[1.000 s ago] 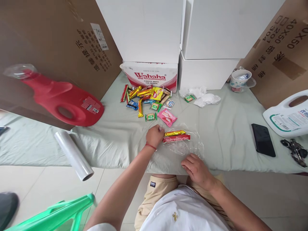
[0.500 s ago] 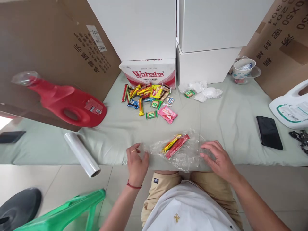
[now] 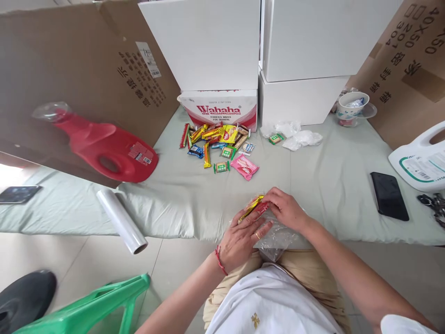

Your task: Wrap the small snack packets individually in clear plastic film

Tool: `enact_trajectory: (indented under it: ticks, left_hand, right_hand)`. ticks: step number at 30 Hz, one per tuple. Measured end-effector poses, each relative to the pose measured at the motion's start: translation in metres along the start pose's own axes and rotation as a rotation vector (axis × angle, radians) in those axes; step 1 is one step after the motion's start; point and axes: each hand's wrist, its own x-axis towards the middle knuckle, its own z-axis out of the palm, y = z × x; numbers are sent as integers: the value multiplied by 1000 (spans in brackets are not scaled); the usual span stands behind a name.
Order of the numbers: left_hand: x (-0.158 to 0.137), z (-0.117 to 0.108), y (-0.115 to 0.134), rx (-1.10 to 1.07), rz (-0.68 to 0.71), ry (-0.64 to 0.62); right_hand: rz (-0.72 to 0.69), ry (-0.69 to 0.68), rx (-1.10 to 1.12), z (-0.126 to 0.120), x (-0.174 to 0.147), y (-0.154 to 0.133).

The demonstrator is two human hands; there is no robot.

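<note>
Left hand: the left hand [image 3: 239,239] is stretching its fingers out, slightly spread, across the near left end of the bars.
Right hand: the right hand [image 3: 287,211] is bending its fingers over their far right end; whether they are pinching, I cannot tell.
Bars: a slim bar in shiny yellow wrapping [image 3: 255,205] and a slim bar in red wrapping [image 3: 263,208] are lying side by side beneath the fingers, the yellow one on the far left side.
Film: a crumpled sheet of clear plastic film [image 3: 278,236] is spreading around the bars, sagging over the near table edge.
</note>
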Motion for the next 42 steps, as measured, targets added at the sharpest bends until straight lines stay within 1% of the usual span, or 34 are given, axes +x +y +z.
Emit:
enact_trajectory:
  ticks: [2,4,6,8,9,11,14,16,18,21,24,26,28,30,32,34,35,36,39,42]
  left_hand:
    - [-5,8,3,-50,23,-25]
    - [-5,14,7,-118,35,-37]
    - [-2,15,12,-194,19,-47]
    - [3,12,14,-257,-13,-79]
    - [4,8,14,-274,-38,-101]
    - [4,-2,12,-276,-114,-131]
    - [-6,-19,5,-197,-288,-114]
    - [-18,-26,0,-91,-440,-56]
    - [-33,-26,-4,11,-583,35]
    - [-53,-17,-10,94,-740,154]
    - [-59,-6,-11,149,-873,213]
    - [-53,-1,-10,160,-902,266]
    - [-42,1,-9,168,-884,314]
    - [-28,1,-10,174,-878,304]
    - [-19,3,-16,128,-895,226]
    - [-16,6,-25,20,-923,166]
    - [-18,7,-30,-41,-943,173]
    - [-22,8,-35,-96,-974,208]
    - [-41,7,-47,-219,-1127,335]
    - [-59,3,-55,-239,-1262,349]
  right_hand:
    - [-15,-34,-89,-3,18,-1]
    - [-31,-121,-203,-4,36,-6]
    - [-32,-236,-301,-2,52,-11]
    - [-17,-305,-355,-1,66,-13]
    - [-9,-306,-363,-1,71,-13]
    - [-2,-252,-344,-3,78,-11]
    - [16,-151,-280,-7,79,-9]
    - [30,-115,-244,-10,74,-9]
    - [25,-77,-203,-10,64,-13]
    - [-6,19,-146,-4,43,-22]
    - [-12,98,-132,7,20,-32]
    - [1,131,-134,15,7,-38]
    - [14,163,-138,23,-5,-41]
    - [20,195,-142,29,-13,-41]
    - [15,219,-137,33,-20,-39]
    - [1,229,-119,37,-27,-36]
    - [-14,229,-109,38,-31,-35]
    - [-33,226,-102,39,-35,-33]
    - [-106,200,-126,44,-47,-26]
    - [-125,125,-192,50,-56,-17]
